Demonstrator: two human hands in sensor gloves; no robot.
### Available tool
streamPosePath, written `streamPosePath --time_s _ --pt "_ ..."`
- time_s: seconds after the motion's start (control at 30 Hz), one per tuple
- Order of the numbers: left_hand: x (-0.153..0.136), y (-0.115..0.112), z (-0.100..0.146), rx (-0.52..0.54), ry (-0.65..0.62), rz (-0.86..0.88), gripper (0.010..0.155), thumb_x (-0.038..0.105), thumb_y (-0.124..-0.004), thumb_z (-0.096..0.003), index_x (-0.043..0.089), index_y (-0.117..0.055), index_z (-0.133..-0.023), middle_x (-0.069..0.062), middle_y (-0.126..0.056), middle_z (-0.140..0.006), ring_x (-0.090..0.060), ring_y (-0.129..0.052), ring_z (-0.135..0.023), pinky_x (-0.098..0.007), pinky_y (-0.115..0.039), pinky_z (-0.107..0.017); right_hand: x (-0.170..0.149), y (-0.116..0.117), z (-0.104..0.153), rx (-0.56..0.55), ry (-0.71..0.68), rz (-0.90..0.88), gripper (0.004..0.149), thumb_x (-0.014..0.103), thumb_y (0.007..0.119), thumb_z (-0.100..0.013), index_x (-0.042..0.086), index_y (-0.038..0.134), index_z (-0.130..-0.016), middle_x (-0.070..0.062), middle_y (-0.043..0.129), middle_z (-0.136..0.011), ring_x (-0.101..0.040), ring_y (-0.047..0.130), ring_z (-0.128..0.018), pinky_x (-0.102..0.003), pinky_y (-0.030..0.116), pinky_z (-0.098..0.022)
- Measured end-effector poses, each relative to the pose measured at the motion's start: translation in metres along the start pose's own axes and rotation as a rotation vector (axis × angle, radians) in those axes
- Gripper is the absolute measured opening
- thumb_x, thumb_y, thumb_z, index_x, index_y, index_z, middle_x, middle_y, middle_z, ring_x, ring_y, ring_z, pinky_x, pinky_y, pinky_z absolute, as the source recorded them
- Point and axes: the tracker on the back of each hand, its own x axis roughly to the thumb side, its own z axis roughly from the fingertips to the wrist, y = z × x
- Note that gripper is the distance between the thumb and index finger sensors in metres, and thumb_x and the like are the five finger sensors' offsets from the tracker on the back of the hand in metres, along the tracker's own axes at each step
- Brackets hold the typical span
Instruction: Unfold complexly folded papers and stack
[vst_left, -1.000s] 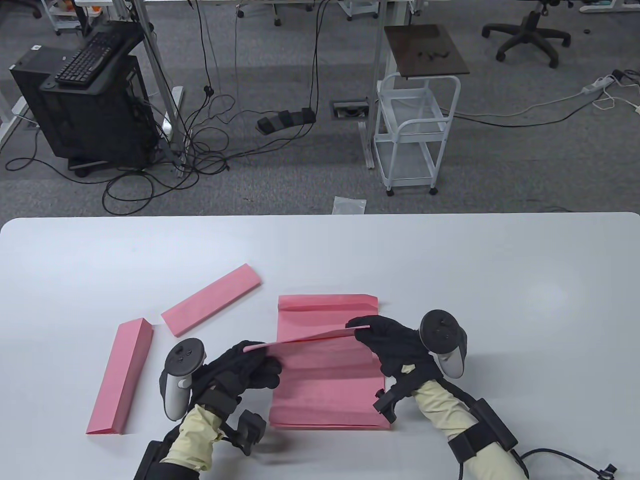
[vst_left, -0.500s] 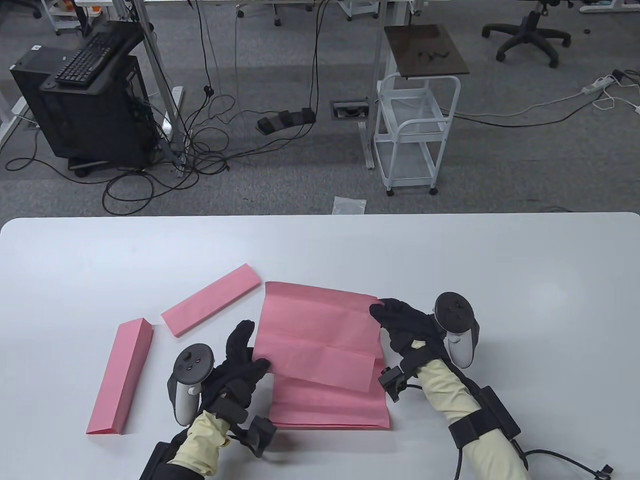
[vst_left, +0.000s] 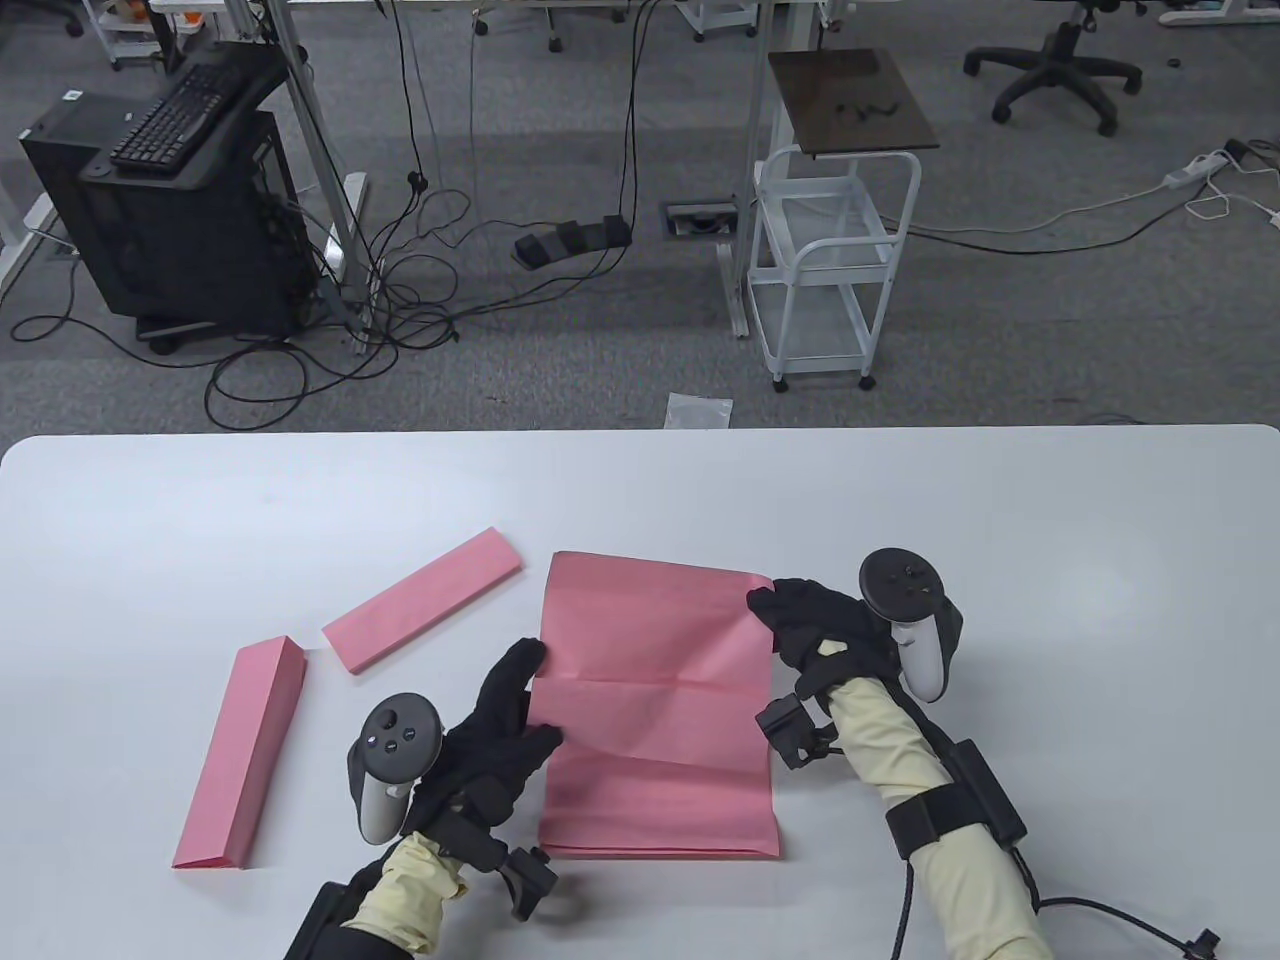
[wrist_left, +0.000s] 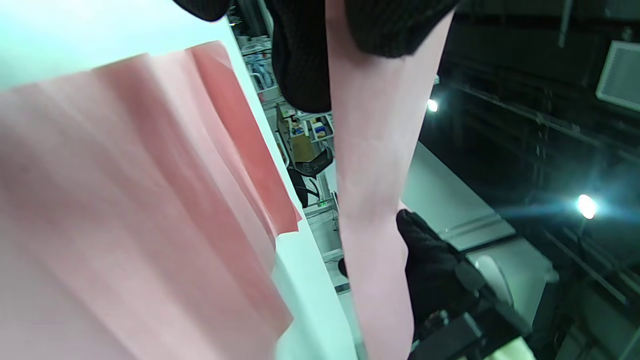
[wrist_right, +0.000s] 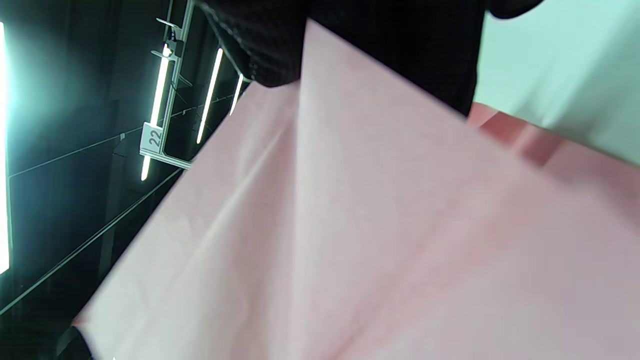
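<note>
A creased pink sheet (vst_left: 655, 670) is spread open between both hands, just above a flat pink stack (vst_left: 660, 830) on the white table (vst_left: 900, 500). My left hand (vst_left: 515, 715) pinches the sheet's left edge. My right hand (vst_left: 800, 620) grips its far right corner. In the left wrist view the sheet (wrist_left: 375, 150) runs down from my fingers (wrist_left: 300, 65), with the stack (wrist_left: 125, 225) on the left. In the right wrist view the sheet (wrist_right: 350, 225) fills the frame under my fingers (wrist_right: 390, 50). Two folded pink papers (vst_left: 425, 612) (vst_left: 243, 755) lie to the left.
The table's far edge (vst_left: 640, 432) runs across the middle of the table view. Beyond it are a white trolley (vst_left: 835, 250), a black computer stand (vst_left: 170, 200), cables and an office chair on the floor.
A second ago the sheet was raised and seen edge-on between my hands. It has opened out and come down over the stack, and both hands have moved away from my body.
</note>
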Motion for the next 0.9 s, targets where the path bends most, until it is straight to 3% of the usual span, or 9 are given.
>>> streamPosePath --time_s 0.17,0.33,0.57,0.67,0.77,0.9 --pt "0.0015 0.0006 -0.0004 0.042 -0.050 -0.037 0.081 0.024 -0.075 -0.0514 0.046 -0.018 -0.105 0.015 -0.081 -0.091 -0.017 -0.088 -0.088 -0.060 -0.047 -0.079 0.0022 -0.0023 0.0013 0.017 -0.001 -0.007 0.040 0.028 0.078 -0.048 -0.002 0.090 -0.071 -0.007 0.099 -0.047 -0.031 0.095 -0.052 -0.061 0.050 -0.068" --pt "0.0025 0.0000 -0.0008 0.005 -0.041 -0.029 0.070 0.024 -0.076 -0.0510 0.040 -0.035 -0.106 0.015 -0.082 -0.091 -0.017 -0.089 -0.087 -0.061 -0.047 -0.078 0.0023 -0.0035 0.0005 0.035 0.000 -0.019 0.040 0.028 0.078 -0.048 -0.002 0.089 -0.072 -0.007 0.099 -0.047 -0.031 0.095 -0.053 -0.061 0.049 -0.068" --pt "-0.0007 0.0010 0.0001 -0.012 -0.015 0.067 0.052 0.023 -0.075 -0.0513 0.037 -0.054 -0.097 0.011 -0.081 -0.091 -0.020 -0.088 -0.086 -0.062 -0.047 -0.078 -0.0003 -0.0048 -0.0018 0.153 -0.013 -0.092 0.040 0.028 0.076 -0.049 0.000 0.087 -0.075 -0.009 0.098 -0.051 -0.033 0.091 -0.060 -0.062 0.043 -0.070" --pt "0.0020 -0.0003 -0.0013 -0.083 -0.009 0.159 0.044 0.021 -0.075 -0.0515 0.037 -0.064 -0.092 0.008 -0.081 -0.091 -0.023 -0.087 -0.087 -0.064 -0.045 -0.077 -0.0031 -0.0065 -0.0013 0.164 -0.014 -0.104 0.040 0.028 0.076 -0.049 0.000 0.087 -0.075 -0.009 0.098 -0.052 -0.033 0.091 -0.060 -0.062 0.043 -0.070" --pt "0.0042 -0.0014 -0.0031 -0.156 -0.008 0.159 0.061 0.021 -0.075 -0.0512 0.037 -0.050 -0.105 0.008 -0.081 -0.091 -0.023 -0.086 -0.087 -0.064 -0.045 -0.077 -0.0038 -0.0078 -0.0005 0.187 -0.023 -0.106 0.040 0.028 0.076 -0.049 0.000 0.087 -0.076 -0.009 0.098 -0.052 -0.033 0.091 -0.061 -0.062 0.042 -0.070" --pt "0.0060 -0.0002 -0.0029 -0.193 -0.003 0.134 0.060 0.021 -0.074 -0.0514 0.033 -0.050 -0.105 0.006 -0.080 -0.091 -0.024 -0.087 -0.086 -0.064 -0.045 -0.077 -0.0019 -0.0090 0.0012 0.214 -0.034 -0.094 0.040 0.027 0.076 -0.049 0.000 0.087 -0.076 -0.010 0.097 -0.053 -0.034 0.090 -0.062 -0.063 0.041 -0.070"
